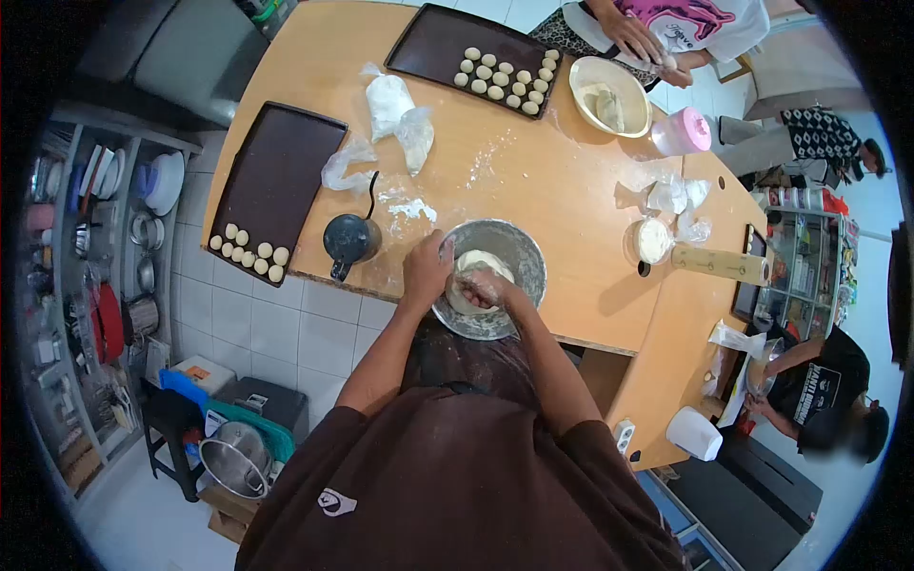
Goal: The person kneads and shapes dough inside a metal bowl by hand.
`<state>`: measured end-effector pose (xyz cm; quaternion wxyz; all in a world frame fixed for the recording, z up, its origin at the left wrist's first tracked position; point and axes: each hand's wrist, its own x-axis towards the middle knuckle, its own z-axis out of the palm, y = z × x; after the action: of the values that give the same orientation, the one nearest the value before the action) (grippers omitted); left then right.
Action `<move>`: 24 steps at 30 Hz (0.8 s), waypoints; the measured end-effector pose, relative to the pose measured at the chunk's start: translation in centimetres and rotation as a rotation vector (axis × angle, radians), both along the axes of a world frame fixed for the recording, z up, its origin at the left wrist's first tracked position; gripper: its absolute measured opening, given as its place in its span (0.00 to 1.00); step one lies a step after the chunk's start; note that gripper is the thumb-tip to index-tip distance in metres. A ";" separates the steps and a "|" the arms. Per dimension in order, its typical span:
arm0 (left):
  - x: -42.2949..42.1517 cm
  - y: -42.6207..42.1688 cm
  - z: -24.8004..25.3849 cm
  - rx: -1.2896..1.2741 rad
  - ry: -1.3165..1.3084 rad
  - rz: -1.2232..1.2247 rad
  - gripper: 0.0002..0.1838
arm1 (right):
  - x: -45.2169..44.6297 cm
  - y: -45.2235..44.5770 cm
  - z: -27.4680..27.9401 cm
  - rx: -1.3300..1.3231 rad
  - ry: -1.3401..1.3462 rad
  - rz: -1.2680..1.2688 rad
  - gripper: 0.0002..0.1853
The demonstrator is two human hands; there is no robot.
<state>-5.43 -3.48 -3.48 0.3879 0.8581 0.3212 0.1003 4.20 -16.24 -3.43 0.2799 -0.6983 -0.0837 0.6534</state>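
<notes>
Brown shirt (457,466) nearest the camera, pale logo patch (335,502) at its lower left, no readable letters. Beyond it, bowl (536,257) sits at the near edge of the table (581,238). Dough (482,261) is inside, a roundish lump, no clear long axis. Left hand (428,273) clasps the bowl's left rim; right hand (484,287) is in the bowl, fingers curled against the dough's near-right part, can't tell if they pinch it. Right hand is nearer: it touches the dough, which shows mostly beyond and left of it; left hand is just beside, at the rim. Jug (350,238) stands left of the bowl, unlabelled as far as seen. Writing: black shirt (824,385) at right has pale block letters, maybe "MANTU", rest too small; white shirt (741,21) at far right has a pink print, script underneath illegible.
</notes>
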 end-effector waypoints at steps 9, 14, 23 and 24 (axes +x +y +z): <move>0.4 0.6 -1.1 -0.259 -0.055 0.046 0.15 | -0.6 1.3 -5.4 0.065 -0.360 0.499 0.28; 0.6 0.6 -0.7 -0.376 -0.117 0.074 0.18 | 0.5 4.2 0.0 -0.191 -0.402 0.265 0.39; 0.3 0.4 -0.2 -0.213 -0.137 -0.015 0.10 | 0.7 2.7 -5.1 -0.104 -0.553 0.203 0.42; 0.0 0.0 -0.4 -0.185 -0.104 -0.012 0.09 | 0.5 2.3 -4.1 -0.066 -0.591 0.178 0.39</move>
<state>-5.42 -3.43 -3.91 0.4824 0.8141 0.3033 0.1121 4.72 -13.93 -7.50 0.1624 -0.8566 -0.2011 0.4466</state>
